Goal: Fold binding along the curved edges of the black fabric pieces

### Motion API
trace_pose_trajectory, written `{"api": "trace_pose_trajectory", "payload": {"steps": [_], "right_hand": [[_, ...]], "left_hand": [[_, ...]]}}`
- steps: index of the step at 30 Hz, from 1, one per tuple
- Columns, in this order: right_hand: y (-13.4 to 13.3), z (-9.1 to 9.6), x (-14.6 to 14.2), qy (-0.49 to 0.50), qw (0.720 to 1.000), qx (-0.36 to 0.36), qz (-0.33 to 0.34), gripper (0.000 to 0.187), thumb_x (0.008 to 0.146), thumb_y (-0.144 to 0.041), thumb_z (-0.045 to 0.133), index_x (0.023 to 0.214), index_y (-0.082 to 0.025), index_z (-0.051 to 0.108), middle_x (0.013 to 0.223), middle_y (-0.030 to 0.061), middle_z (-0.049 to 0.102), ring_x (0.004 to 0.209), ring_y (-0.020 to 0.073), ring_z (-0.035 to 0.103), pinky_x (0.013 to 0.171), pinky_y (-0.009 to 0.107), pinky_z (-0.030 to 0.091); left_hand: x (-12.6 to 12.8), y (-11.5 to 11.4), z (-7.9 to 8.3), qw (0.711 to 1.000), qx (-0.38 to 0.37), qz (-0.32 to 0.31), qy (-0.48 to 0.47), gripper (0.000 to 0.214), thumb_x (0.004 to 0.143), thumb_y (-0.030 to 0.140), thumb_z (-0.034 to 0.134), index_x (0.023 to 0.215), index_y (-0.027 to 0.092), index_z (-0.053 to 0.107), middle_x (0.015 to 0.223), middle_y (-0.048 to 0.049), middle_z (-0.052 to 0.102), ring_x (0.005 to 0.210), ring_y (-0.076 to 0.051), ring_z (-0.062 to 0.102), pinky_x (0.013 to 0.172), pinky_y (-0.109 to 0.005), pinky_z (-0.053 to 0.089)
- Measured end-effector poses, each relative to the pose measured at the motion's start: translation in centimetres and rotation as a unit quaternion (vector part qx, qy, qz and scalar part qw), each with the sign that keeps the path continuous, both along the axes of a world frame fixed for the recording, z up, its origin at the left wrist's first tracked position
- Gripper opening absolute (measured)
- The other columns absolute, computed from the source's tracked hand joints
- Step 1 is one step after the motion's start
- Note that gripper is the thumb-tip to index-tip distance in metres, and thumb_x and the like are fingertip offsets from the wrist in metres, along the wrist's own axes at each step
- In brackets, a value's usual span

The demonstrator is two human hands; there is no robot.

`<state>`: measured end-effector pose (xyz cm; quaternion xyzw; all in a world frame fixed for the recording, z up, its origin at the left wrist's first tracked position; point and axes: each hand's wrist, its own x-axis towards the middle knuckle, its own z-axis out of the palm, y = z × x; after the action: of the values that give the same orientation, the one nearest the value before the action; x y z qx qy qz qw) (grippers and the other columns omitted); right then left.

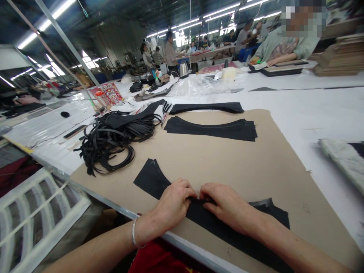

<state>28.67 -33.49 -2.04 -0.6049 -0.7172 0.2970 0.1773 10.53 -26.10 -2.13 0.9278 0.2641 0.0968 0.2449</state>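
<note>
My left hand [173, 203] and my right hand [227, 206] rest side by side on a curved black fabric piece [150, 178] lying on a brown cardboard sheet [256, 167] at the table's near edge. Both hands have their fingers curled and pinch the fabric's upper edge, with the fingertips almost touching. The fabric runs from the left of my hands to under my right forearm. A silver bracelet [133, 233] is on my left wrist.
A stack of similar black pieces [212, 129] and another [206, 108] lie farther back. A tangle of black strips [113, 138] sits at the left. A white rolled item [342, 159] is at the right. Other people work at tables behind.
</note>
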Motion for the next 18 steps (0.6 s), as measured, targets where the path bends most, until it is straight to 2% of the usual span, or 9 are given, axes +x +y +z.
{"api": "trace_pose_trajectory", "payload": {"steps": [7, 14, 18], "right_hand": [[-1.6, -1.2, 0.2, 0.038, 0.999, 0.033, -0.007, 0.016, 0.084, -0.008, 0.051, 0.086, -0.021, 0.060, 0.089, 0.0012, 0.058, 0.084, 0.0157, 0.055, 0.076, 0.026, 0.041], [-2.7, -1.2, 1.3, 0.014, 0.999, 0.046, 0.026, 0.016, 0.090, -0.010, 0.047, 0.085, -0.020, 0.059, 0.091, 0.0029, 0.056, 0.087, 0.0172, 0.055, 0.077, 0.028, 0.044], [-3.1, -1.0, 1.6, -0.015, 0.996, 0.076, 0.043, 0.018, 0.092, -0.012, 0.045, 0.088, -0.020, 0.060, 0.090, 0.0038, 0.057, 0.086, 0.0177, 0.055, 0.075, 0.029, 0.044]], "left_hand": [[-1.4, -1.3, -1.5, 0.998, 0.049, -0.032, -0.023, 0.030, 0.091, 0.007, 0.044, 0.103, 0.020, 0.068, 0.092, -0.0041, 0.062, 0.086, -0.017, 0.056, 0.076, -0.028, 0.050], [-2.3, -2.6, -1.9, 0.994, 0.080, -0.046, -0.057, 0.042, 0.092, 0.006, 0.038, 0.129, 0.018, 0.054, 0.106, -0.0088, 0.061, 0.099, -0.019, 0.055, 0.089, -0.035, 0.052], [-2.1, -2.8, -2.0, 0.993, 0.112, -0.044, -0.016, 0.045, 0.091, 0.007, 0.040, 0.131, 0.023, 0.053, 0.100, -0.0070, 0.060, 0.093, -0.020, 0.055, 0.084, -0.037, 0.052]]}}
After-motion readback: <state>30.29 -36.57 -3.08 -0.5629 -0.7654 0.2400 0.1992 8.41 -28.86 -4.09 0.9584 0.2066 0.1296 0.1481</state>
